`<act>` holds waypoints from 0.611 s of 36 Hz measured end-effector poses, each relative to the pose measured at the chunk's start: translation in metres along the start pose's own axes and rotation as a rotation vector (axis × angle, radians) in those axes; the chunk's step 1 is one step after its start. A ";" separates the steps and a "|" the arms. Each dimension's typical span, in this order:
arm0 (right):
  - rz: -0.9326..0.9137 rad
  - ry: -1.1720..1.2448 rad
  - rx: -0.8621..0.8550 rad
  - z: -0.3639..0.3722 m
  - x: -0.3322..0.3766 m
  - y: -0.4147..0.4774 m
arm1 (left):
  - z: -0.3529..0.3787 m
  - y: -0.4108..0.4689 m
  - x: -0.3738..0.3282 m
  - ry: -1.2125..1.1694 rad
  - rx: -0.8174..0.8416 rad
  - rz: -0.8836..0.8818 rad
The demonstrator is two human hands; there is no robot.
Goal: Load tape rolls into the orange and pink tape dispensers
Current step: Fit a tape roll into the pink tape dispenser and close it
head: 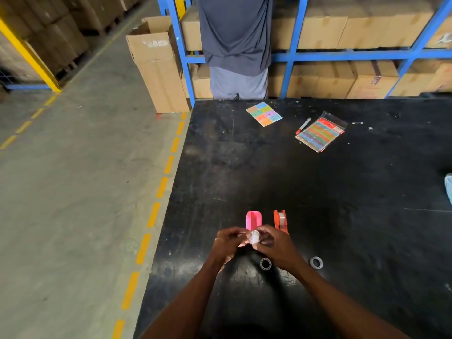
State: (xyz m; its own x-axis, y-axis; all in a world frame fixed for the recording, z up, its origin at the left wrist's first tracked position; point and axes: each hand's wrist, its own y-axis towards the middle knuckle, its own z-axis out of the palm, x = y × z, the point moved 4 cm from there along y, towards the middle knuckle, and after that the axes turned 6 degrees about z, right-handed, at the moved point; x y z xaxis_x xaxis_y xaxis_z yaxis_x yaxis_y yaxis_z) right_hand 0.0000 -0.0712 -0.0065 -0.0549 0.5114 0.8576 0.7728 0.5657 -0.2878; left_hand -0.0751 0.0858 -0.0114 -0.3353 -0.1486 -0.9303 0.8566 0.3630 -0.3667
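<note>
A pink tape dispenser [253, 219] stands upright on the black table [318, 182], its cradle showing no roll. To its right stands the orange tape dispenser [280, 220] with a clear roll sitting in it. Just in front of the pink one, both hands hold a small clear tape roll [254, 237] between them. My left hand [227, 243] pinches its left side and my right hand [275, 244] grips its right side. Two grey ring-shaped tape cores lie flat near my wrists, one [265, 264] between my arms, the other [316, 262] to the right.
At the table's far side lie a coloured sticker sheet [264, 114], a red marker [303, 126] and a packet of coloured labels [321, 131]. A person [236, 45] stands behind the table against blue shelving. A tall cardboard box [159, 64] stands on the floor at left.
</note>
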 end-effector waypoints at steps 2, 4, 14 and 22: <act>0.014 0.020 -0.001 0.000 -0.001 0.002 | 0.000 0.001 -0.001 0.010 -0.015 0.003; 0.019 0.032 -0.004 0.000 -0.002 0.004 | 0.001 0.001 -0.002 0.029 -0.025 0.006; 0.028 -0.008 0.031 -0.004 -0.002 0.012 | -0.001 0.002 -0.002 -0.017 0.080 -0.052; 0.011 -0.067 0.049 -0.003 -0.005 0.015 | -0.002 0.006 0.002 0.041 0.095 -0.027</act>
State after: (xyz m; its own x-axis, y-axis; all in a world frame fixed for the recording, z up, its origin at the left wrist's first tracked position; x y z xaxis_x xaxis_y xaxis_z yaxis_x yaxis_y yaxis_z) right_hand 0.0139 -0.0673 -0.0139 -0.0896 0.5590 0.8243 0.7419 0.5897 -0.3192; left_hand -0.0711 0.0894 -0.0157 -0.3727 -0.1188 -0.9203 0.8797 0.2703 -0.3912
